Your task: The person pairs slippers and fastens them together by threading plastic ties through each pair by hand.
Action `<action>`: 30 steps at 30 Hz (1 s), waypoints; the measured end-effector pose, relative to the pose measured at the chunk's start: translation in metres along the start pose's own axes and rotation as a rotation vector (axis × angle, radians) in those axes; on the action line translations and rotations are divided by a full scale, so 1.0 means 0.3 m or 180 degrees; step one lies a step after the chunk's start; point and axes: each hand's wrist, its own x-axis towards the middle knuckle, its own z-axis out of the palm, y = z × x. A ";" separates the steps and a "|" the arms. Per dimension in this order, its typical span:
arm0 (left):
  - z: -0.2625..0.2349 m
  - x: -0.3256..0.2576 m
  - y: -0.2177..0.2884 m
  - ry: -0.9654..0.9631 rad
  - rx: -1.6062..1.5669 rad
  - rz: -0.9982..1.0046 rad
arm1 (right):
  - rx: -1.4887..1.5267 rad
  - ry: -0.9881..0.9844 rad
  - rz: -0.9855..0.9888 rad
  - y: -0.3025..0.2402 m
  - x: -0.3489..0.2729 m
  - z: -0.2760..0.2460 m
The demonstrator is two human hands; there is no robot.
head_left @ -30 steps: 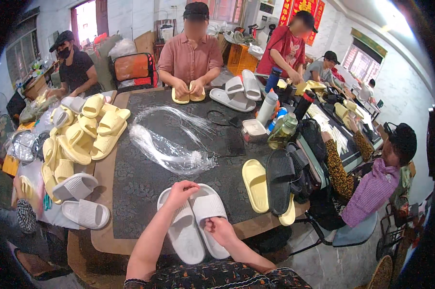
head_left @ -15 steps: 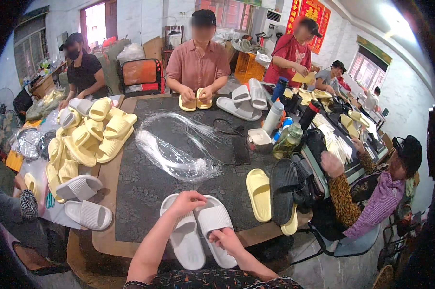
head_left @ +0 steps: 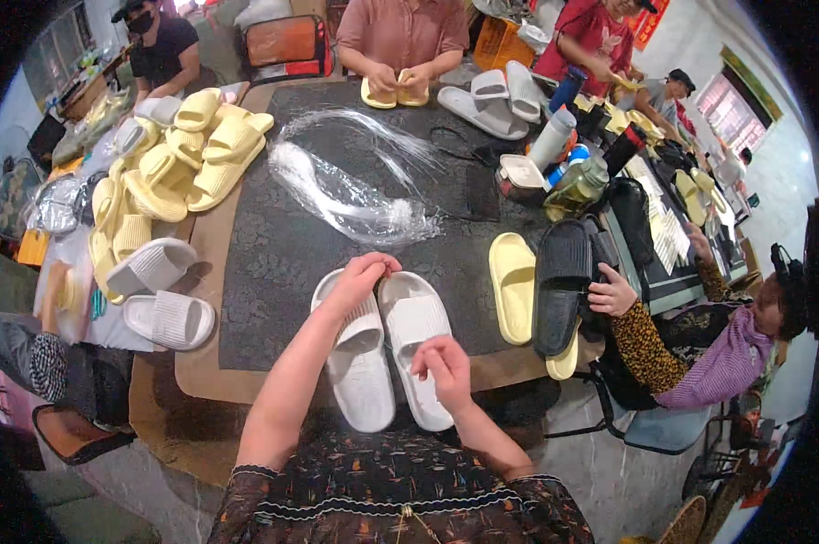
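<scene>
In front of me a pair of light grey slide slippers lies side by side, toes away from me: the left slipper and the right slipper. Over the left slipper's toe end reaches my left hand, its fingers bent together beside the right slipper's toe. My right hand is raised above the right slipper, below its strap, fingers curled in a pinch. Anything between the fingers of either hand is too small to make out. Beyond them lies a loose bundle of clear thread on the dark tabletop.
Yellow slippers are heaped at the left, with grey slippers nearer me. Right of my pair lie a yellow slipper and black slippers, touched by a co-worker's hand. Bottles stand farther back. Other people work around the table.
My right hand has come up off the right slipper's strap. The left hand stays near the toes. The co-worker's hand at right has come down to the black slippers. The view has tipped downward.
</scene>
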 end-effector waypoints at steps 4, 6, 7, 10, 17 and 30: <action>0.009 -0.002 -0.001 0.0076 -0.0299 -0.0078 | 0.0258 0.0261 -0.0300 -0.057 0.131 0.014; 0.025 -0.008 0.026 0.0119 -0.0175 -0.0068 | 0.0340 0.0515 -0.0254 -0.095 0.189 0.000; 0.031 -0.012 0.040 0.0180 -0.0052 -0.0089 | 0.0530 0.0611 -0.0207 -0.116 0.225 0.010; 0.030 -0.032 0.035 0.0239 -0.0140 0.0099 | 0.0224 0.0342 -0.0043 -0.106 0.340 0.024; 0.023 -0.044 0.045 0.0308 0.0252 0.0159 | 0.1174 0.0490 0.0834 0.087 0.461 0.017; 0.015 -0.032 0.103 0.0004 -0.0649 -0.0394 | -0.0164 0.0518 -0.0424 0.183 0.468 0.036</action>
